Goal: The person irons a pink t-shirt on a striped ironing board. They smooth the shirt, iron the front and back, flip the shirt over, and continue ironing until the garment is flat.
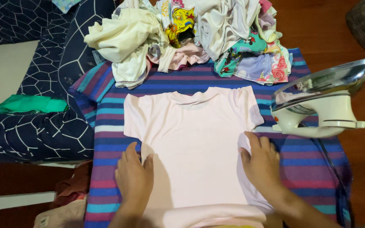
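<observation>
Shirt (193, 143), pale pink, short-sleeved: spread flat at centre of frame on striped blanket (106, 114) (blue, purple, pink bands), neckline toward top, lower hem folded up at bottom edge.
Left hand (134, 177): lower left of centre, palm down on shirt's left side edge, fingers close together, flat, pinching nothing.
Right hand (262, 162): lower right of centre, flat on shirt's right side edge, fingers slightly spread.
Iron (322, 103): cream body, shiny soleplate, tipped up at right of frame, just beside right sleeve.
Clothes pile (191, 33): top centre, mixed colours, unfolded.
</observation>
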